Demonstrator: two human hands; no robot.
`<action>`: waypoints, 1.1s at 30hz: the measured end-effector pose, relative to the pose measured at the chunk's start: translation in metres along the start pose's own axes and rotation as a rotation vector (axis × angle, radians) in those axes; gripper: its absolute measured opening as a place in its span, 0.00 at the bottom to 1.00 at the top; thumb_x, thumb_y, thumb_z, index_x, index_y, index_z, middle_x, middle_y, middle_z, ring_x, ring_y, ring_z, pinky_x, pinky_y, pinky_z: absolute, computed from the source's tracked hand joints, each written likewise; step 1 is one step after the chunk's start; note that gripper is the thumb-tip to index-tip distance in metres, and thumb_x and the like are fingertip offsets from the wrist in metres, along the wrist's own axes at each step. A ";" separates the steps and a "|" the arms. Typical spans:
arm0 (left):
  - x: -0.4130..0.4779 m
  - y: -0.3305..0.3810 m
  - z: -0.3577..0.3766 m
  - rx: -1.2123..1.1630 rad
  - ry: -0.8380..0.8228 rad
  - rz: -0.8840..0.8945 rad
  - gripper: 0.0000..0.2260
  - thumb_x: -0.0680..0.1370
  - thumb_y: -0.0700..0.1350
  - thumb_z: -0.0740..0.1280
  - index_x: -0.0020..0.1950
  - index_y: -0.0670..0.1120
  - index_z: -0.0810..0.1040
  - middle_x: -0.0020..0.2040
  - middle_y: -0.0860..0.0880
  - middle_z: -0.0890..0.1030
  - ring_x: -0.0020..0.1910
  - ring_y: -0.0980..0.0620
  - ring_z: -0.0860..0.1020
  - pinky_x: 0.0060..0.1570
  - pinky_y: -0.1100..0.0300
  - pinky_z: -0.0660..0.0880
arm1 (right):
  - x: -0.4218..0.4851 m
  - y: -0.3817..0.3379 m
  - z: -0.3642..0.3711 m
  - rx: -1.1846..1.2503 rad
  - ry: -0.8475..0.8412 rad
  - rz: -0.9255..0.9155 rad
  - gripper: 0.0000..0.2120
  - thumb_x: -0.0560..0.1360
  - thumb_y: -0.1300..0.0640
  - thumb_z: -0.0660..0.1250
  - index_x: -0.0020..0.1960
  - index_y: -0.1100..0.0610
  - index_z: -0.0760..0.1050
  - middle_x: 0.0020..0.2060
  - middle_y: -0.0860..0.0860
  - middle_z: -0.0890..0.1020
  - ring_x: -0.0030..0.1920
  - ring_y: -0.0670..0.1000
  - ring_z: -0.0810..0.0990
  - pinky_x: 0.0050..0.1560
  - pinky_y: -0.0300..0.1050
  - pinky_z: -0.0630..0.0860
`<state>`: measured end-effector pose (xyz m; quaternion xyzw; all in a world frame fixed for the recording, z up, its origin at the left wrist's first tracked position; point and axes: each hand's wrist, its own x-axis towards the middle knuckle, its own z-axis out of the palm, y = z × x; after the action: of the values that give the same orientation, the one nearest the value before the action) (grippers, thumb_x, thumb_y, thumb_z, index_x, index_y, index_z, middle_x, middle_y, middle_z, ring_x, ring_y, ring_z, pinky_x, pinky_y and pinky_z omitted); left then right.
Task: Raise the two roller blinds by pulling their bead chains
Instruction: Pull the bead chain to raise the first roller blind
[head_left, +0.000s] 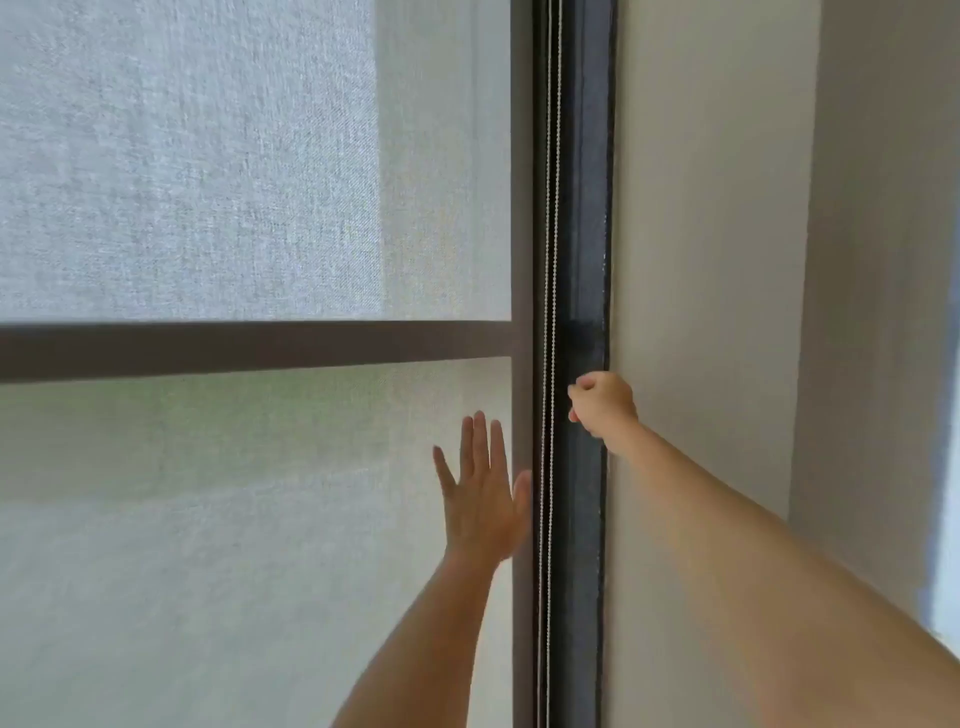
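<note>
A pale grey roller blind (234, 182) hangs down over the window and fills the left of the view, with the dark window bars showing through it. Two white bead chain strands (549, 260) run straight down beside the blind's right edge, in front of the dark window frame (587, 208). My left hand (483, 499) is flat with fingers spread, against the blind just left of the chains. My right hand (602, 402) is curled into a fist a little right of the chains, over the dark frame. No chain shows inside it.
A beige wall (701, 260) stands right of the frame, with a further wall panel (872, 260) beyond it. A bright strip (948, 467) runs down the far right edge.
</note>
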<state>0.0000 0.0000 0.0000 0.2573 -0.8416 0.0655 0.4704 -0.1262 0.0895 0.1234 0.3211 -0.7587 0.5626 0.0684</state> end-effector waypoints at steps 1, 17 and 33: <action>-0.011 0.005 0.009 -0.022 -0.033 -0.032 0.29 0.80 0.58 0.48 0.78 0.46 0.46 0.79 0.45 0.44 0.77 0.47 0.41 0.71 0.40 0.37 | 0.002 0.001 0.006 0.081 -0.049 0.057 0.17 0.78 0.59 0.59 0.64 0.64 0.70 0.38 0.60 0.81 0.22 0.48 0.73 0.22 0.39 0.67; 0.005 0.004 0.048 -0.481 -0.026 -0.417 0.22 0.81 0.55 0.51 0.73 0.49 0.63 0.70 0.49 0.73 0.74 0.50 0.60 0.71 0.48 0.61 | -0.005 0.048 0.042 0.116 0.148 -0.277 0.09 0.77 0.58 0.63 0.49 0.59 0.82 0.34 0.47 0.80 0.34 0.43 0.76 0.35 0.37 0.73; 0.105 0.116 -0.086 -1.256 0.397 -0.225 0.13 0.82 0.42 0.57 0.43 0.44 0.78 0.27 0.56 0.68 0.24 0.60 0.64 0.25 0.67 0.62 | -0.082 0.065 0.007 0.216 -0.041 -0.429 0.12 0.77 0.59 0.64 0.39 0.46 0.79 0.25 0.39 0.78 0.27 0.42 0.75 0.31 0.29 0.66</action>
<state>-0.0368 0.0911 0.1487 0.0038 -0.5852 -0.4404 0.6809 -0.0968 0.1275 0.0298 0.4917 -0.6099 0.6065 0.1362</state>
